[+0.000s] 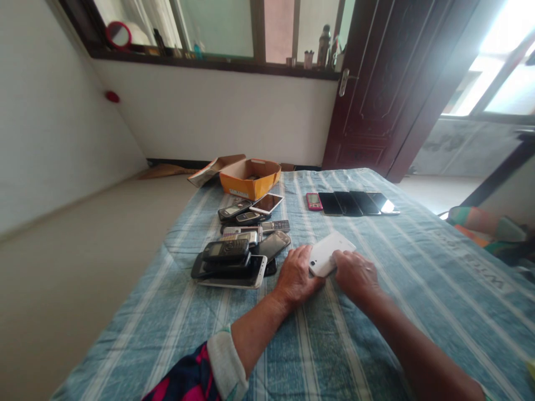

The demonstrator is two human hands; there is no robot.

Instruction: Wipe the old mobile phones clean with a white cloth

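Note:
A white smartphone (332,252) is between my hands, back side up, its camera lens near the lower left end. My left hand (297,274) is closed on that end, fingers along the edge and thumb underneath near the cloth. My right hand (356,273) has its fingers curled against the phone's near right side; the fingertips are partly hidden. Left of my hands lies a pile of old mobile phones (228,250), both keypad and touchscreen kinds. A grey-screened smartphone (273,245) from this pile lies close to my left hand.
Beyond the pile stands an open orange cardboard box (251,181) with its lid (215,169) beside it. Several dark smartphones (351,204) lie in an overlapping row, a pink phone (314,201) at their left end. Striped blue cloth (167,334) covers the surface. A brown door (388,83) stands behind.

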